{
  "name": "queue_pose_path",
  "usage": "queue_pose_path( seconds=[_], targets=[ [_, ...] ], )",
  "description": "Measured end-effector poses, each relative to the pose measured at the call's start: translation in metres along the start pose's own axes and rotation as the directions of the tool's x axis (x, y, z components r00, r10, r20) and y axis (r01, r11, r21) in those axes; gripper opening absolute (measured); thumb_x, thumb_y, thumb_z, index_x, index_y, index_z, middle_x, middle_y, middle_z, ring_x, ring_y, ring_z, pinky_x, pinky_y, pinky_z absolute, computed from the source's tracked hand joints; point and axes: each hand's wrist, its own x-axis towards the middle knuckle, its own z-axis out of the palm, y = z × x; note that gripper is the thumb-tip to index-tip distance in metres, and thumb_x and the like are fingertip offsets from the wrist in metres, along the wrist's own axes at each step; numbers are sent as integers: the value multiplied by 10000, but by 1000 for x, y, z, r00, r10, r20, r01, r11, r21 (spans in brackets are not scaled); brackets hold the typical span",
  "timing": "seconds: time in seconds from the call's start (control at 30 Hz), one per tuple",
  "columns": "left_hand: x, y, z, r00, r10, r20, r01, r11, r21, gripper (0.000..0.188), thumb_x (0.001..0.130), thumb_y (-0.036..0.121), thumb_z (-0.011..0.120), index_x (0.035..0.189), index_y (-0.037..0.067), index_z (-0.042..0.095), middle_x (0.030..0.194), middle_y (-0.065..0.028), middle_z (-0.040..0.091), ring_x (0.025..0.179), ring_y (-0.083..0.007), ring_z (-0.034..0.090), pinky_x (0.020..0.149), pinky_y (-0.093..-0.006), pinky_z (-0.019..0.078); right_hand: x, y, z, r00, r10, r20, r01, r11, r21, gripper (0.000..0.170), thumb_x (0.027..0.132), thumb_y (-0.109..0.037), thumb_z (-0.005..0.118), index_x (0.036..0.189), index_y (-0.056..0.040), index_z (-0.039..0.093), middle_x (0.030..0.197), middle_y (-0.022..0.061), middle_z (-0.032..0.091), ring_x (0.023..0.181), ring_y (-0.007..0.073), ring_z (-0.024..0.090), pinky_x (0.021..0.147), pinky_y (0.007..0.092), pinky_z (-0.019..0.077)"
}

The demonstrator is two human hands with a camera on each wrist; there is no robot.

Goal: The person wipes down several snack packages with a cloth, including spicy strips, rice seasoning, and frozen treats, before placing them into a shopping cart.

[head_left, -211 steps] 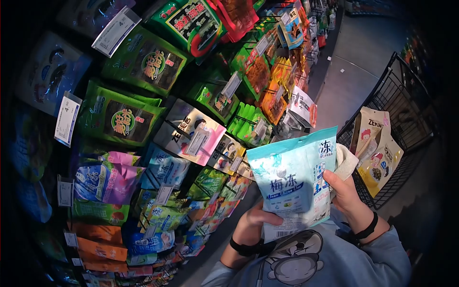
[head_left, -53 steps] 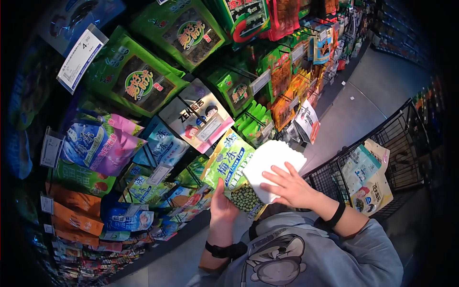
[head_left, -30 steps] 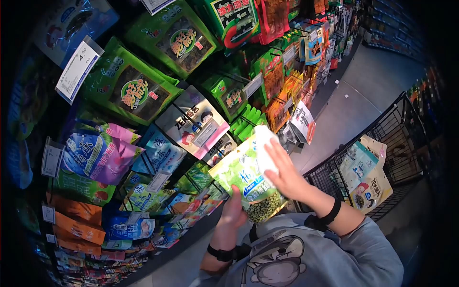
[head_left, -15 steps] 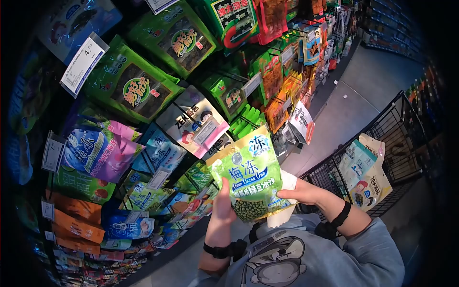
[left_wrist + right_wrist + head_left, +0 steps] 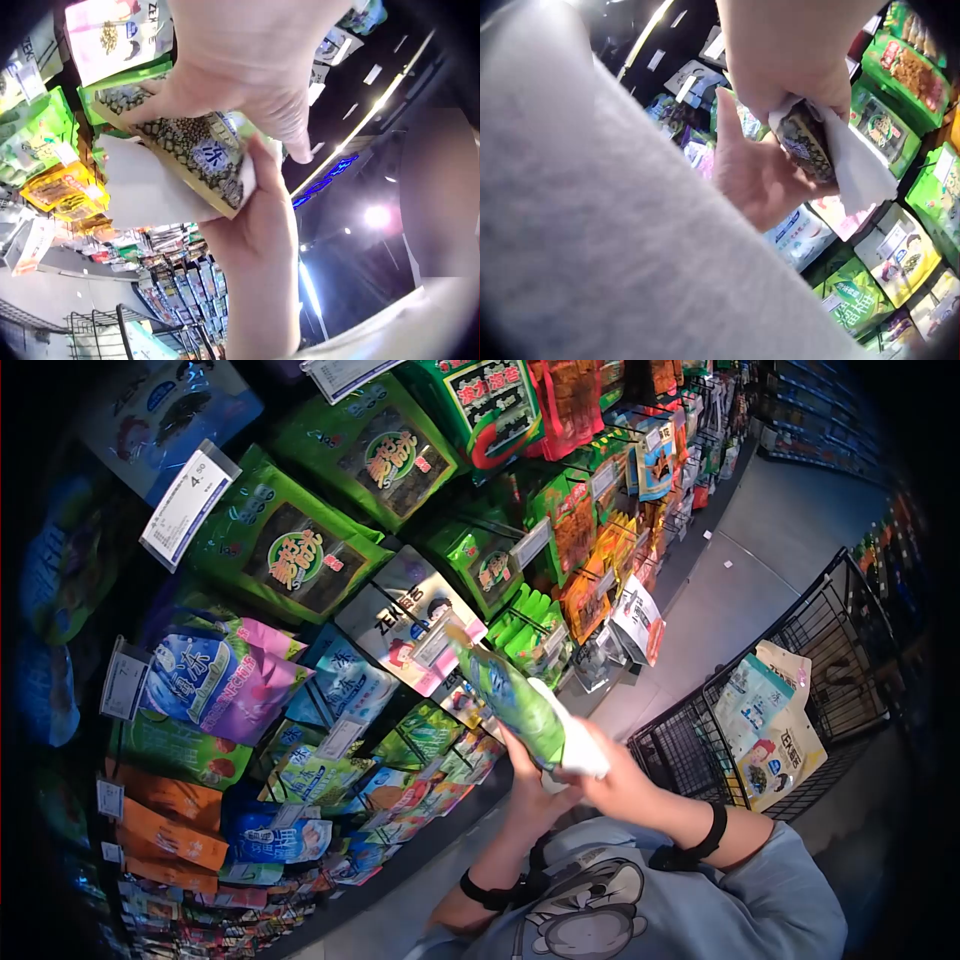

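Observation:
In the head view a green plum jelly bag (image 5: 515, 700) is turned nearly edge-on in front of the shelf. My right hand (image 5: 622, 785) grips its lower end, together with a white cloth (image 5: 588, 748). The left wrist view shows the bag's bean-printed side (image 5: 202, 146), with the cloth (image 5: 150, 184) along its edge. My left hand (image 5: 535, 800) is beneath the bag. In the right wrist view that left hand (image 5: 754, 180) has its thumb spread away, and its extended fingers touch the bag's lower end (image 5: 806, 142).
Hanging snack bags fill the shelf at left, among them green seaweed packs (image 5: 300, 550), a purple-pink bag (image 5: 215, 680) and orange bags (image 5: 170, 830). Price tags (image 5: 190, 500) stick out. A black wire cart (image 5: 680, 770) stands at right, holding a teal bag (image 5: 755, 695) and a ZEK bag (image 5: 785, 765).
The green bag, earlier facing up with my left hand on its edge, is now tilted edge-on. My right hand wiped across its front with the cloth, then took its lower corner. The teal bag went into the cart.

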Motion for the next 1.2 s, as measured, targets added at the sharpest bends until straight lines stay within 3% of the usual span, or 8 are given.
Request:
queue_pose_path(
  seconds=[0.1, 0.27, 0.33, 0.43, 0.83, 0.97, 1.03, 1.2],
  targets=[
    [-3, 7, -26, 930, -362, 66, 361, 861, -358, 999, 678, 437, 786, 1386, -29, 257, 1351, -145, 404, 1239, -259, 418, 1026, -369, 349, -7, -11, 6, 952, -275, 136, 298, 934, -197, 646, 786, -162, 627, 1368, -73, 362, 1429, 186, 304, 1331, 395, 259, 1069, 495, 249],
    [4, 9, -43, 950, 123, 287, 176, 550, -816, 736, 877, 424, 563, 1403, 16, 249, 1419, -153, 337, 1291, -290, 361, 1069, -401, 318, -11, -25, 6, 842, -267, 470, 525, 611, -593, 641, 743, -263, 634, 1349, -206, 432, 1438, 85, 336, 1336, 363, 204, 995, 548, 279],
    [2, 25, -41, 872, -419, 254, 467, 551, -692, 791, 872, 477, 540, 1419, 15, 204, 1463, -160, 255, 1330, -313, 290, 1095, -408, 270, -11, -19, 6, 777, -301, 553, 630, 350, -693, 679, 666, -316, 659, 1315, -345, 461, 1436, -2, 352, 1310, 307, 237, 964, 523, 294],
    [4, 10, -46, 875, -459, 155, 408, 525, -747, 814, 788, 447, 598, 1397, 12, 276, 1409, -172, 357, 1282, -317, 376, 1071, -438, 305, -9, -21, 3, 776, -314, 546, 624, 262, -736, 683, 664, -321, 666, 1316, -331, 461, 1433, 22, 353, 1328, 299, 226, 1014, 532, 240],
    [-8, -4, -58, 889, -362, 281, 456, 630, -629, 808, 663, 291, 629, 1359, -3, 343, 1355, -167, 426, 1250, -314, 416, 1056, -415, 327, 17, -19, -45, 912, -389, -132, 287, 833, -473, 596, 797, -166, 530, 1351, -5, 377, 1427, 213, 319, 1347, 382, 256, 1093, 495, 170],
    [-7, -9, -55, 871, -341, 352, 490, 655, -576, 814, 617, 234, 640, 1345, -8, 367, 1336, -165, 450, 1238, -314, 431, 1050, -407, 335, 21, -51, -30, 820, -545, 176, 525, 591, -612, 654, 766, -183, 565, 1379, -66, 370, 1439, 147, 336, 1340, 350, 291, 1079, 541, 173],
    [5, -10, -52, 856, -330, 398, 510, 666, -545, 819, 595, 206, 646, 1338, -11, 379, 1326, -164, 463, 1233, -313, 438, 1047, -402, 339, 27, -76, -15, 855, -288, 432, 512, 606, -609, 797, 644, -142, 667, 1386, -172, 377, 1458, 66, 332, 1241, 261, 443, 1030, 537, 259],
    [-12, -15, -63, 831, -291, 474, 523, 698, -488, 836, 538, 135, 660, 1320, -18, 410, 1302, -162, 494, 1218, -312, 456, 1040, -392, 349, 36, -62, -5, 918, -74, 390, 359, 572, -738, 976, 532, -223, 745, 1411, -198, 321, 1435, 50, 376, 1093, 200, 541, 759, 444, 371]
  ],
)
